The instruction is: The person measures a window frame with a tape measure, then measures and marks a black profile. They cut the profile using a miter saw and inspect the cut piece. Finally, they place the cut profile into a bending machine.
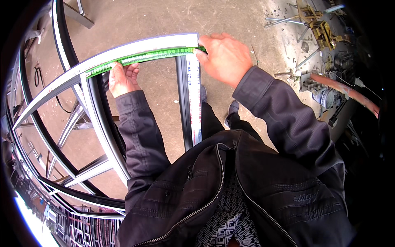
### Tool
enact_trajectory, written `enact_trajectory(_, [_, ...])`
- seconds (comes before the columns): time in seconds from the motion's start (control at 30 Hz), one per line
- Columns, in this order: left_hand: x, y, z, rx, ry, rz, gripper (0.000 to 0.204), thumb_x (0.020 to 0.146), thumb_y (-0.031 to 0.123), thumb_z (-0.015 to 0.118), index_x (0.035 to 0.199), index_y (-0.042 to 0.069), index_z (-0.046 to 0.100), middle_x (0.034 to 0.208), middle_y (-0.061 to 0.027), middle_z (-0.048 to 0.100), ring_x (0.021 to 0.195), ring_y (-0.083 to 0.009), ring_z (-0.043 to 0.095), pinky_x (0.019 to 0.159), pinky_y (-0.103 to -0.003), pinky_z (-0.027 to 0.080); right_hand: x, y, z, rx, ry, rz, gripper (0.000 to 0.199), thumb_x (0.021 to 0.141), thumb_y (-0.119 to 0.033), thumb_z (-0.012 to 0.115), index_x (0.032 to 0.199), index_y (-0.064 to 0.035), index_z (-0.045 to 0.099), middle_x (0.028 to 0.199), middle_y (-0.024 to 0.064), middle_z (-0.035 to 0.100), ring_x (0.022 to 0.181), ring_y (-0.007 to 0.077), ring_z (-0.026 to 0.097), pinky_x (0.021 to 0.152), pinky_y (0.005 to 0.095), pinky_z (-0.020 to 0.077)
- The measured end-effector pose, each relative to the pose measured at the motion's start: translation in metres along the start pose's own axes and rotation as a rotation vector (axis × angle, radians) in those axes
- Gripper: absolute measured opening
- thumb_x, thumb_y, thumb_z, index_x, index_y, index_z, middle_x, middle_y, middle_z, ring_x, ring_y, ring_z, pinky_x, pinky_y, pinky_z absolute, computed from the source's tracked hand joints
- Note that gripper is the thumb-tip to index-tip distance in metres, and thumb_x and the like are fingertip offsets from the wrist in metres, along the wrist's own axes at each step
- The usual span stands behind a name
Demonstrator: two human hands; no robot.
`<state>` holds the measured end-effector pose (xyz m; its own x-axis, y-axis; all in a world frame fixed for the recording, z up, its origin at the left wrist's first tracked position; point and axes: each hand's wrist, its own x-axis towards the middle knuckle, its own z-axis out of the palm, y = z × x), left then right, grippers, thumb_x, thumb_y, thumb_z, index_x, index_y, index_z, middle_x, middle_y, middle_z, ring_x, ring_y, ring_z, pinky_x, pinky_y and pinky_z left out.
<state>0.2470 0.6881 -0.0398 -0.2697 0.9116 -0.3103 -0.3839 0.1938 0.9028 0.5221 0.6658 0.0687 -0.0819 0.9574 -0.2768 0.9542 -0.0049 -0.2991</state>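
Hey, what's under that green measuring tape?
The green measuring tape runs along the white frame bar, which shows beyond its far edge. The surface directly beneath is covered, and the right hand hides more at one end.

Before you, metal frame [164,41]: green measuring tape [156,54] along far edge, reaching far right corner. Beneath you, concrete floor [230,16], your grey shoes [233,108] resting on it.

On the brown floor [242,18], at the top right, see a yellow metal thing [321,33] with thin gray bars [284,21] by it. Below it, see a long reddish bar [347,89], near a round white thing [327,99]. At the left, spot a curly black cord [37,77]. At the bottom left, find lots of metal bars [87,230].
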Motion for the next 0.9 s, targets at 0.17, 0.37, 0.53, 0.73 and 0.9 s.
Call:
enact_trajectory(0.17, [0.000, -0.001, 0.002, -0.054, 0.016, 0.012, 0.031, 0.108, 0.029, 0.059, 0.117, -0.001, 0.062, 0.096, -0.0139, 0.075, 0.076, -0.0219, 0.073, 0.068, -0.030, 0.060, -0.001, 0.000, -0.001, 0.005, -0.009, 0.010, 0.029, 0.098, -0.030, 0.063, 0.116, -0.0088, 0.072, 0.107, 0.0114, 0.072, 0.111, 0.0327, 0.067, 0.090, 0.0491, 0.0561])
enact_trajectory(0.37, [0.000, 0.002, 0.001, -0.050, 0.031, 0.009, 0.030, 0.108, 0.028, 0.059, 0.119, 0.000, 0.063, 0.095, -0.0144, 0.074, 0.076, -0.0221, 0.073, 0.068, -0.030, 0.060, -0.001, 0.003, 0.001, 0.051, 0.012, -0.003, 0.026, 0.097, -0.029, 0.062, 0.113, -0.0107, 0.074, 0.107, 0.0108, 0.072, 0.111, 0.0324, 0.066, 0.089, 0.0489, 0.0560])
enact_trajectory(0.53, [0.002, 0.003, 0.000, -0.038, 0.041, -0.007, 0.031, 0.107, 0.029, 0.060, 0.119, 0.001, 0.063, 0.095, -0.0143, 0.074, 0.077, -0.0225, 0.073, 0.069, -0.031, 0.059, 0.000, 0.004, 0.000, 0.080, 0.018, -0.025, 0.024, 0.096, -0.028, 0.062, 0.109, -0.0104, 0.074, 0.106, 0.0107, 0.073, 0.108, 0.0319, 0.066, 0.086, 0.0491, 0.0560])
enact_trajectory(0.73, [0.000, 0.001, 0.000, -0.008, 0.051, 0.000, 0.034, 0.105, 0.032, 0.062, 0.122, 0.002, 0.063, 0.100, -0.0127, 0.074, 0.083, -0.0225, 0.072, 0.074, -0.033, 0.058, -0.001, 0.012, 0.003, 0.118, 0.081, -0.063, 0.022, 0.095, -0.027, 0.064, 0.105, -0.0105, 0.075, 0.098, 0.0095, 0.073, 0.103, 0.0319, 0.067, 0.083, 0.0482, 0.0559])
enact_trajectory(0.9, [-0.015, 0.016, 0.015, 0.051, 0.028, 0.041, 0.035, 0.105, 0.032, 0.062, 0.124, 0.002, 0.063, 0.101, -0.0126, 0.074, 0.084, -0.0224, 0.072, 0.076, -0.034, 0.058, -0.010, 0.026, 0.000, 0.159, 0.163, -0.105, 0.019, 0.094, -0.027, 0.066, 0.101, -0.0114, 0.075, 0.092, 0.0088, 0.073, 0.099, 0.0322, 0.068, 0.079, 0.0484, 0.0561])
